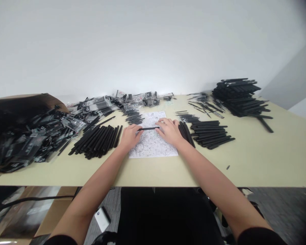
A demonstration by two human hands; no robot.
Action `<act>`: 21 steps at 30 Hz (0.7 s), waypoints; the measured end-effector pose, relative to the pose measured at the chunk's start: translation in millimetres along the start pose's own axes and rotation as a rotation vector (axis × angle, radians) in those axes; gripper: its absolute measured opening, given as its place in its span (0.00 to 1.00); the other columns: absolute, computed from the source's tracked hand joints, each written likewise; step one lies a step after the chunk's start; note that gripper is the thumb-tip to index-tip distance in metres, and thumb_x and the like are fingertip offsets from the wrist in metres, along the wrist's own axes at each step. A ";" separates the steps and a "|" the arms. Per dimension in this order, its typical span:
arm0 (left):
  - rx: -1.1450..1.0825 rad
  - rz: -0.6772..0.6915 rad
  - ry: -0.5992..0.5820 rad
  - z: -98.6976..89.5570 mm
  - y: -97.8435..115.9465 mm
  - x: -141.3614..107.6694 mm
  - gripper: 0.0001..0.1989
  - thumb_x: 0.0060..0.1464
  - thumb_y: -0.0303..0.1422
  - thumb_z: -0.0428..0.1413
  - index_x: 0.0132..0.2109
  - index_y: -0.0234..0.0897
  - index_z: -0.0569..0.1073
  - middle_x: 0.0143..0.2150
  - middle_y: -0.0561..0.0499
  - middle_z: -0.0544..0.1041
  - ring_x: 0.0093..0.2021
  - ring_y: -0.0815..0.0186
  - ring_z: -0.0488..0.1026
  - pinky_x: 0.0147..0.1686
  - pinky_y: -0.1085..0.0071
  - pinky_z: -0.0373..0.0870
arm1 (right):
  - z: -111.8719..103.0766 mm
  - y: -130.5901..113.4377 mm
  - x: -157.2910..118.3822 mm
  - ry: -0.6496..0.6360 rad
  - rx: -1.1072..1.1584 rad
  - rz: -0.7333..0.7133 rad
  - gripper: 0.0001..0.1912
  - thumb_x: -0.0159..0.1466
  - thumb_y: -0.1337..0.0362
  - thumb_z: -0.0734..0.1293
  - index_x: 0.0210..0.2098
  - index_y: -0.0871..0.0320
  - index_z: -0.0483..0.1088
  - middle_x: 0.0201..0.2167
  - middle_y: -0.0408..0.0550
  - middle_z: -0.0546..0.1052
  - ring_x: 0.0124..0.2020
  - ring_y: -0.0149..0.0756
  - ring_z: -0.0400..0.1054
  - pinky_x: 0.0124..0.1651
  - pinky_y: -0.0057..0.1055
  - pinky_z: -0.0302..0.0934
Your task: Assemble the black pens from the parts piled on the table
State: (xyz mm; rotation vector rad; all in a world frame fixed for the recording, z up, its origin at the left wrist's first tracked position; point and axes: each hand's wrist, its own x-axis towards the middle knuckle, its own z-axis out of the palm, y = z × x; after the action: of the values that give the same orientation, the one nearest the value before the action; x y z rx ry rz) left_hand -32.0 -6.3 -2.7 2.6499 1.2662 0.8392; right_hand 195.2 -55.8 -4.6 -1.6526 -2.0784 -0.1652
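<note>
Between my two hands a slim black pen (148,128) lies crosswise over a scribbled white paper sheet (155,148). My left hand (130,136) pinches its left end, and the fingers of my right hand (170,132) are closed on its right end. Just left of my left hand, thick black pen barrels (99,141) lie side by side in a heap. More of these dark barrels (210,133) are laid out to the right of my right hand, a few of them close against it. Thin dark refills (134,117) lie in a row behind my left hand.
An open cardboard box (48,99) at the left spills clear-and-black packets (28,148) onto the table (265,160). Empty-looking wrappers (142,98) line the wall. A tall stack of black pens (239,95) stands at the back right, beside loose thin rods (204,106).
</note>
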 end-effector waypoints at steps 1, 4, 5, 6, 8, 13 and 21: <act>0.001 0.001 -0.001 -0.3 0.1 0.0 0.09 0.62 0.34 0.53 0.45 0.39 0.77 0.42 0.46 0.79 0.45 0.59 0.75 0.49 0.63 0.70 | 0.5 -0.1 0.0 -0.014 -0.005 -0.003 0.15 0.70 0.58 0.58 0.50 0.51 0.72 0.55 0.51 0.72 0.51 0.46 0.63 0.50 0.44 0.45; 0.002 -0.005 -0.005 -0.7 0.5 0.1 0.09 0.62 0.34 0.53 0.45 0.39 0.77 0.43 0.46 0.79 0.46 0.60 0.75 0.50 0.64 0.70 | 2.8 -0.1 0.5 -0.034 -0.015 -0.005 0.14 0.71 0.60 0.57 0.45 0.52 0.74 0.53 0.49 0.73 0.50 0.43 0.64 0.49 0.43 0.44; 0.005 -0.009 -0.009 -0.8 0.8 0.2 0.09 0.62 0.33 0.53 0.45 0.39 0.77 0.43 0.46 0.79 0.46 0.59 0.75 0.50 0.63 0.70 | 3.5 -0.1 0.8 -0.029 -0.015 -0.004 0.13 0.71 0.60 0.58 0.44 0.53 0.73 0.52 0.49 0.74 0.49 0.43 0.64 0.49 0.43 0.44; 0.011 -0.014 -0.014 -0.9 1.2 0.3 0.09 0.62 0.33 0.53 0.45 0.38 0.77 0.44 0.46 0.79 0.47 0.59 0.75 0.50 0.63 0.69 | 4.0 -0.2 1.0 -0.022 -0.016 -0.004 0.12 0.71 0.61 0.58 0.44 0.54 0.73 0.51 0.49 0.75 0.49 0.42 0.65 0.49 0.42 0.44; 0.024 -0.027 -0.031 -1.4 2.5 0.5 0.10 0.62 0.33 0.53 0.45 0.38 0.77 0.44 0.46 0.79 0.47 0.58 0.75 0.50 0.62 0.69 | 4.6 -0.8 1.6 -0.013 -0.017 -0.004 0.10 0.70 0.62 0.59 0.44 0.55 0.71 0.49 0.50 0.76 0.47 0.42 0.66 0.48 0.41 0.43; 0.041 -0.055 -0.066 -4.4 7.5 0.5 0.10 0.63 0.34 0.52 0.46 0.39 0.76 0.45 0.46 0.79 0.48 0.58 0.74 0.51 0.63 0.68 | 4.0 -2.6 3.5 -0.029 -0.014 0.017 0.05 0.69 0.65 0.61 0.43 0.56 0.68 0.44 0.48 0.78 0.45 0.40 0.69 0.48 0.39 0.41; 0.074 -0.098 -0.104 -6.5 12.8 1.1 0.11 0.64 0.35 0.50 0.46 0.38 0.75 0.44 0.46 0.79 0.48 0.58 0.74 0.51 0.62 0.68 | 3.1 0.0 3.5 0.033 0.040 0.002 0.03 0.67 0.67 0.63 0.39 0.54 0.69 0.41 0.44 0.79 0.43 0.39 0.69 0.48 0.39 0.40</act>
State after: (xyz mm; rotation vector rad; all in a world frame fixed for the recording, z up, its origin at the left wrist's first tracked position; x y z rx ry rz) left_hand -25.9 -14.9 7.1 2.6240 1.4133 0.6442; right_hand 193.7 -51.5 -5.9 -1.6168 -2.0426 -0.1481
